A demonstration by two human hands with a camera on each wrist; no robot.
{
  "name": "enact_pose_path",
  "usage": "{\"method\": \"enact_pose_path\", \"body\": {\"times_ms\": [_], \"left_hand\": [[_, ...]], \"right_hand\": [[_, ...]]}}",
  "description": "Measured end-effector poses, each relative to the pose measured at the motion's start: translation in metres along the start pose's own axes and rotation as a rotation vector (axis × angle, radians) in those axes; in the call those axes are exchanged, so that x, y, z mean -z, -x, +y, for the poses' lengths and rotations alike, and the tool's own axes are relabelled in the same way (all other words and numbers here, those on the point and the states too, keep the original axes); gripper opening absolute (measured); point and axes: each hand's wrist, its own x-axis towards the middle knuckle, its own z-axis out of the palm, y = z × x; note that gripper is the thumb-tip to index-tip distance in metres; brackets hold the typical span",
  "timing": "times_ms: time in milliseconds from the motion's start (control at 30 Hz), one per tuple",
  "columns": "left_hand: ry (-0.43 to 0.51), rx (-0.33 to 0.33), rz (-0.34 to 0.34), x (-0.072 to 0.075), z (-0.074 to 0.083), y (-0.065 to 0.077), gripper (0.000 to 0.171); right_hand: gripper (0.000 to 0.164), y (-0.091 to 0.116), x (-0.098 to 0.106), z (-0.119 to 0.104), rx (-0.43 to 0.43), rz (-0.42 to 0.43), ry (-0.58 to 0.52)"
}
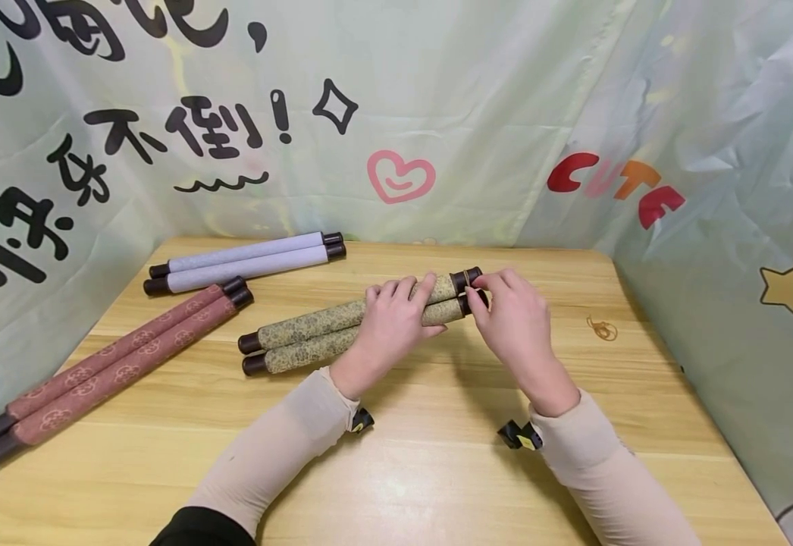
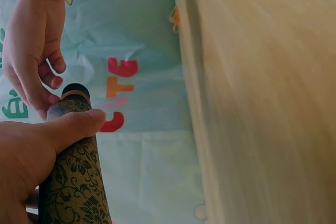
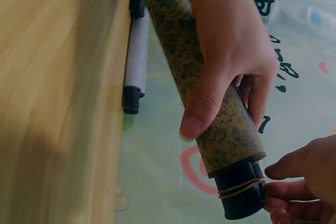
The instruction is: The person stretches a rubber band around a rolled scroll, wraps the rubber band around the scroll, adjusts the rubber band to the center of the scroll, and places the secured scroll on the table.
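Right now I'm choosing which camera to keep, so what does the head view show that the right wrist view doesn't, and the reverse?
Only the head view shows the red floral scroll pair, a loose rubber band on the wooden table, and both sleeves. Only the right wrist view shows the rubber band wrapped round the dark end caps. Both show the left hand gripping the green patterned scrolls and the right hand at their end.

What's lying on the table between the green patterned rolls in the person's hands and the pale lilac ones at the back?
Only bare wood lies between the green rolls and the lilac rolls, as the head view shows; the pink rolls lie off to the left.
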Motion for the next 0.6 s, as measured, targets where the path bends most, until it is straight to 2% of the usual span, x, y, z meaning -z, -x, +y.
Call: {"method": "enact_pose_path", "body": {"times_ms": [133,333,600], "left_hand": [[0.003,0.001,-0.034,-0.003,0.002,0.002,0.087],[0.038,0.006,-0.078,-0.004,0.004,0.003,0.09],[0.09,0.039,-0.295,0.009,0.003,-0.001,0.102]], "right_hand": [[0.018,0.003,-0.004,-0.001,0.008,-0.008,0.049],[0.015,0.003,-0.008,-0.001,-0.05,-0.07,0.037],[0.015,-0.003,-0.004,0.01,-0.137,-0.113,-0.007]]}}
